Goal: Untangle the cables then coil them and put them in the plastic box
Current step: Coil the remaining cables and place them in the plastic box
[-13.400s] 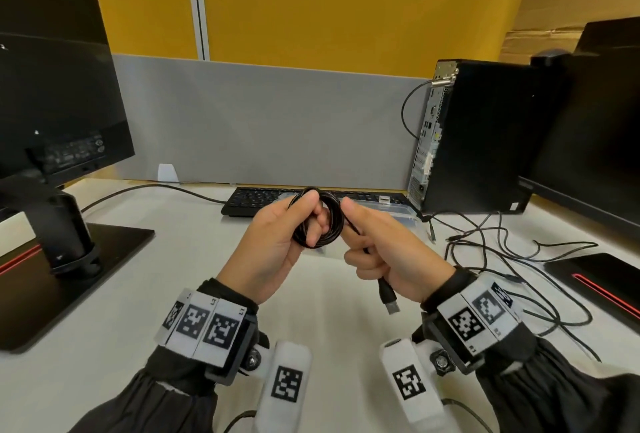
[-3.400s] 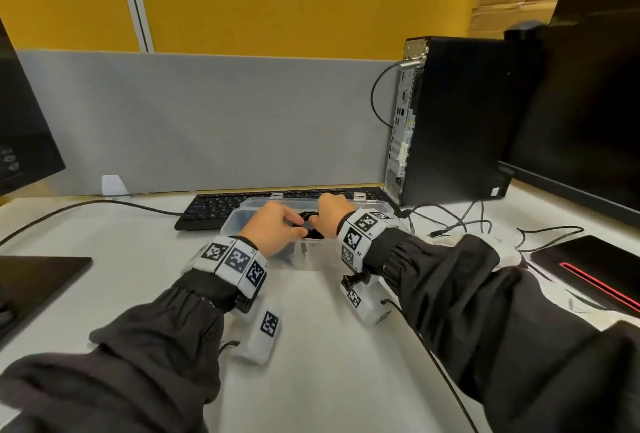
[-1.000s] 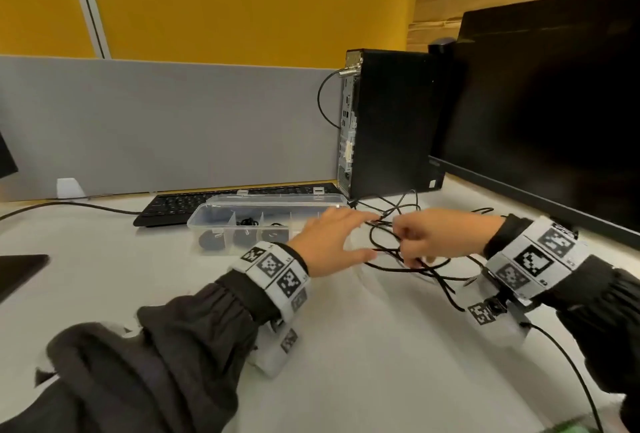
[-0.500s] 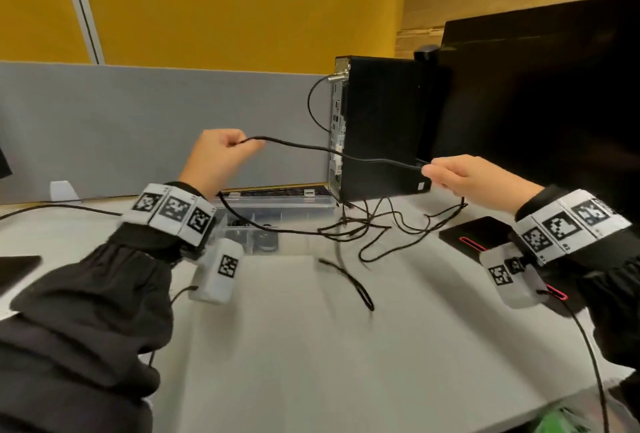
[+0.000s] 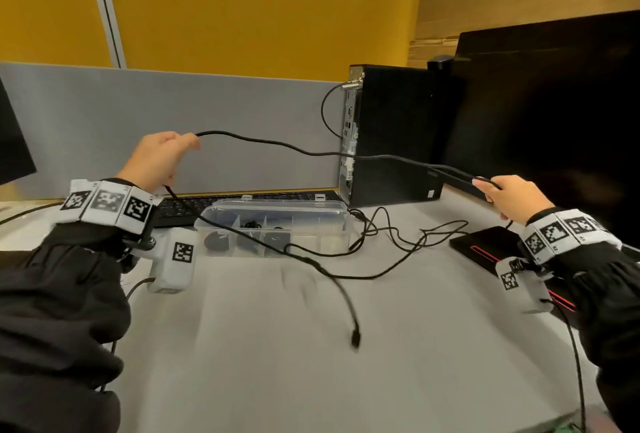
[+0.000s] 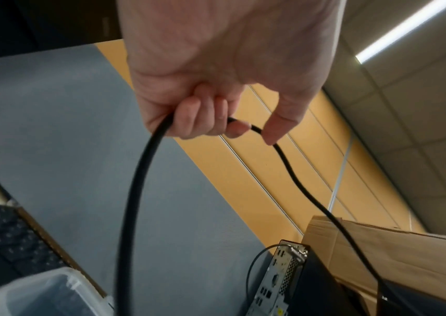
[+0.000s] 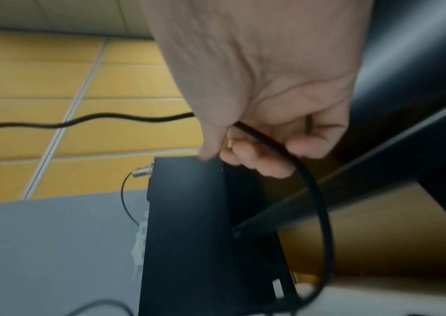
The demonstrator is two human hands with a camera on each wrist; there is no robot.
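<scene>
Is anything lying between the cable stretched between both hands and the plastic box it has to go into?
No solid obstacle shows. The black cable hangs above the open plastic box. Its slack, though, trails across the box front into the loose cables on the desk at the box's right end.

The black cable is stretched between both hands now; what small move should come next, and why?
Probably draw the black cable further up with the left hand, while the right hand holds its part: its lower length still crosses the loose cables on the desk, plug end free.
</scene>
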